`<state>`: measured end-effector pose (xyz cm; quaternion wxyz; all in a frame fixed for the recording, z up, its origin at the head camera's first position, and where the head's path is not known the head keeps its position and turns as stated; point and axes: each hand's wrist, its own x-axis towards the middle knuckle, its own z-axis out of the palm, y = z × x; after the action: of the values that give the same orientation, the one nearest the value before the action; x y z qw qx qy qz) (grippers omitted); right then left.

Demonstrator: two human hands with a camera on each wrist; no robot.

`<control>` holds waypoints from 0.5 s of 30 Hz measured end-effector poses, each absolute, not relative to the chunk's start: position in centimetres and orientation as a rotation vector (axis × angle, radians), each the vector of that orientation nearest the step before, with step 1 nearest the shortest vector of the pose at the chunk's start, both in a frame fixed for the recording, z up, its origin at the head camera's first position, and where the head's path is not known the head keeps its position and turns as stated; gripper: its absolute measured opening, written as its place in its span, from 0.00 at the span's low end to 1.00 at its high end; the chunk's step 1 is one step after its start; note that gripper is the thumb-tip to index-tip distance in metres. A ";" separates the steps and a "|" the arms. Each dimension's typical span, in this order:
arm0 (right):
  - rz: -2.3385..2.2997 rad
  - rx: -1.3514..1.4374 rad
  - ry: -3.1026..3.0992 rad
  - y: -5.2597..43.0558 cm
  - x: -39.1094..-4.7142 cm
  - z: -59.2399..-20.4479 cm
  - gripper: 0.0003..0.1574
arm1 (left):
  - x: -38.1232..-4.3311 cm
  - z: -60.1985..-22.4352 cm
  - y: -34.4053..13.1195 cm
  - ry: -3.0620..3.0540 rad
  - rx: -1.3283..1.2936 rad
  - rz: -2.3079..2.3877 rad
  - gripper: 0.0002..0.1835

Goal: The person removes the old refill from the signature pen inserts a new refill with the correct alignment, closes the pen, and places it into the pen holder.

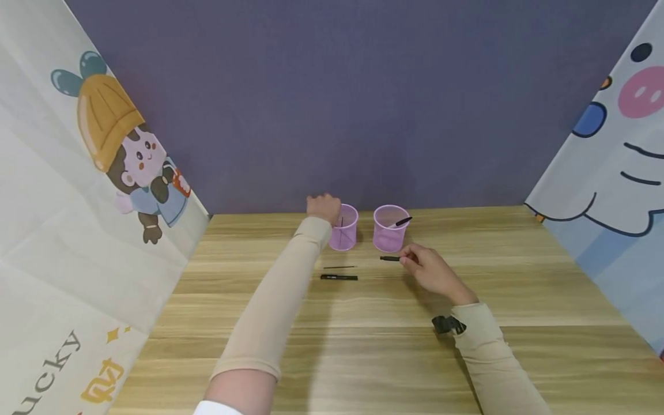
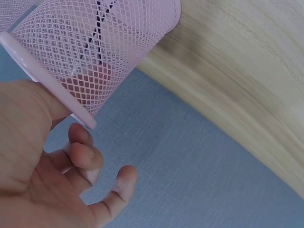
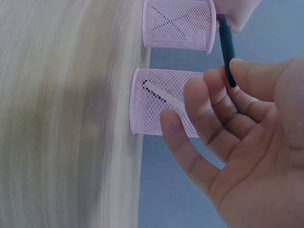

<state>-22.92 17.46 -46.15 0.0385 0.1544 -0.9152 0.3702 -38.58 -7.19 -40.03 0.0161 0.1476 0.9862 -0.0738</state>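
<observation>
My left hand [image 1: 324, 207] is at the rim of the left pink mesh pen cup [image 1: 349, 233]. In the left wrist view, a digit reaches past the rim, a fingertip shows through the mesh, and the other fingers curl outside. Two thin dark sticks [image 2: 99, 33] cross inside that cup; whether my fingers pinch one is hidden. My right hand [image 1: 427, 268] pinches a black pen [image 3: 228, 50] between thumb and fingertips, in front of the right pink mesh pen cup [image 1: 388, 237]. A black-ended pen [image 1: 402, 222] leans in that right cup.
On the wooden table [image 1: 373, 357], a thin dark stick [image 1: 339, 267] lies just behind a black pen [image 1: 339, 278], in front of the left cup. A grey-blue panel [image 1: 332, 104] rises behind the cups. Printed sheets flank both sides.
</observation>
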 end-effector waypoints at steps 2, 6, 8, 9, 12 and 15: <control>1.141 0.475 -2.807 17.4 -22.9 -46.1 0.05 | -38.5 -40.0 -7.3 3.063 0.468 -0.236 0.15; 1.140 0.481 -2.804 17.3 -22.9 -46.2 0.05 | -38.3 -39.9 -7.4 3.073 0.500 -0.240 0.16; 1.138 0.483 -2.803 17.3 -23.0 -46.3 0.04 | -38.3 -39.7 -7.5 3.088 0.520 -0.245 0.16; 1.136 0.484 -2.804 17.3 -23.0 -46.3 0.04 | -38.2 -39.6 -7.5 3.095 0.528 -0.248 0.16; 1.125 0.487 -2.805 17.4 -23.0 -46.4 0.05 | -38.1 -39.3 -7.7 3.112 0.551 -0.268 0.16; 1.113 0.485 -2.809 17.4 -23.0 -46.4 0.05 | -38.0 -38.9 -7.9 3.124 0.565 -0.263 0.14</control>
<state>-23.03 17.40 -46.37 0.0408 0.1584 -0.9171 0.3636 -38.04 -7.89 -38.85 -0.0221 0.1774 0.9804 -0.0826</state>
